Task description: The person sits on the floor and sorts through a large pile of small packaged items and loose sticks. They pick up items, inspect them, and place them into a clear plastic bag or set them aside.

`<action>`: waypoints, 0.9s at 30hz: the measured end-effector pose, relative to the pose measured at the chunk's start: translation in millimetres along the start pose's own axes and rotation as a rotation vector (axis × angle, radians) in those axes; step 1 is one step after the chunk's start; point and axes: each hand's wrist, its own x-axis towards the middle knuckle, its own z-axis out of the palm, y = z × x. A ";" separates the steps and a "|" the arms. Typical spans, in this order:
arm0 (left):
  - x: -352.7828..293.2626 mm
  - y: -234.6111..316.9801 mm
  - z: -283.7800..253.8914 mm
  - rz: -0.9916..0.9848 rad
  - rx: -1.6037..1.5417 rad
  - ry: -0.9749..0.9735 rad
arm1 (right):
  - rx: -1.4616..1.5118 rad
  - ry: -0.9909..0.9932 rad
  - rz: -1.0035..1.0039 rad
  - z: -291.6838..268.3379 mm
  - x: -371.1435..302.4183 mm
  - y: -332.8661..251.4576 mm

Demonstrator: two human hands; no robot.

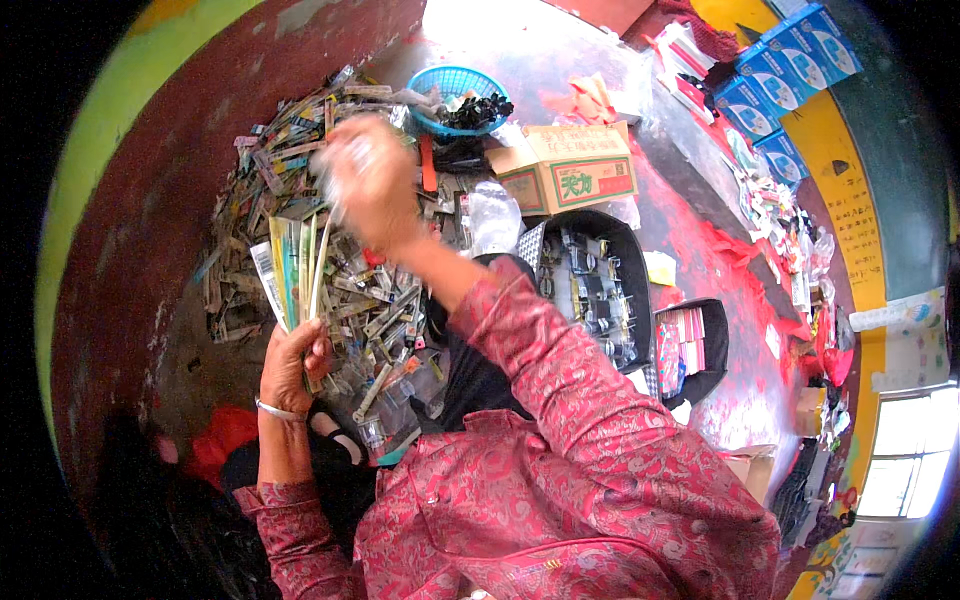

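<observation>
My left hand (295, 358) is closed round the lower ends of a fanned bundle of long, flat packets (292, 265), white, green and yellowish. A bangle (281, 411) circles that wrist. Up and to the right, my right hand (372, 185) is raised over the pile and smeared by motion. A whitish, see-through blur shows at its fingers; what it is, I cannot make out. Below both hands spreads a wide heap of narrow packets (270, 165) in mixed colours, with clear plastic pieces among them.
Beyond the heap stands a blue plastic basket (455, 76) holding black items. Nearby are an open cardboard box (590, 165), a black case of small glinting items (590, 290) and a smaller black case (705, 340). Blue boxes (790, 65) are stacked far right; a dark red wall (130, 200) curves along the left.
</observation>
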 end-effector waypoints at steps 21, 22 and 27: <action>7.0 8.9 9.1 0.252 0.459 0.264 | 0.184 -0.909 0.825 8.8 -23.3 2.5; 9.2 1.8 8.9 0.308 0.440 0.207 | 0.283 -0.866 0.822 13.4 -30.4 4.5; 0.4 7.0 7.7 0.183 0.371 0.012 | 0.443 -0.780 0.854 17.3 -34.3 18.1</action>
